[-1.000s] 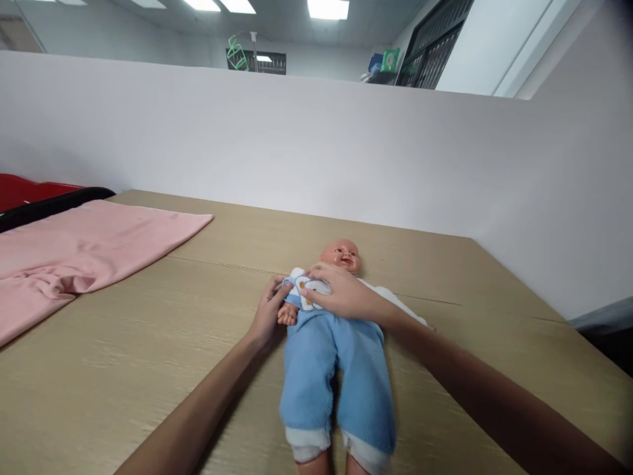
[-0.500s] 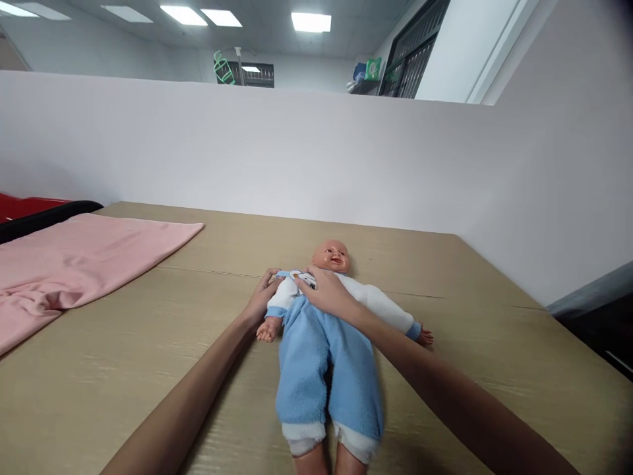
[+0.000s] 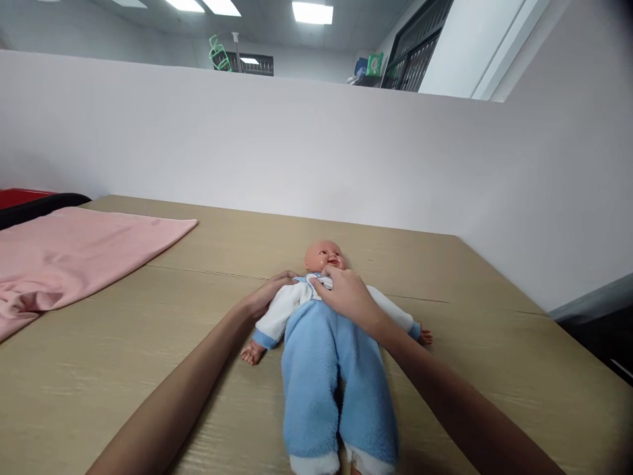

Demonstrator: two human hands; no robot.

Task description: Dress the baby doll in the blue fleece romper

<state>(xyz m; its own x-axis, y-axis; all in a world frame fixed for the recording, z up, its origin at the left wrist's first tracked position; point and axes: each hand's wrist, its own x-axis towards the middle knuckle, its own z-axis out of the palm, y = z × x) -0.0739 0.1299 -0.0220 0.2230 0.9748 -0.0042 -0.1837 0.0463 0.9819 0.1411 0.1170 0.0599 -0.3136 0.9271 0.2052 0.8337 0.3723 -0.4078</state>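
Observation:
A baby doll lies on its back on the table, head at the far side, legs toward me. It wears a white top with blue cuffs and collar, and fluffy blue trousers with white hems. My left hand is at the doll's shoulder on the left, its fingers closed on the top's edge near the collar; the fingertips are partly hidden. Over the chest, my right hand pinches the front of the top just below the chin, covering part of a printed patch there.
A pink cloth lies spread on the left of the table. Behind it are a black rim and something red. A white partition wall stands along the back edge. A dark object sits beyond the right edge.
Both hands have shifted slightly right across the doll's collar. The doll's arm on the left has swung outward and toward me, showing more sleeve. The legs now appear lower in view.

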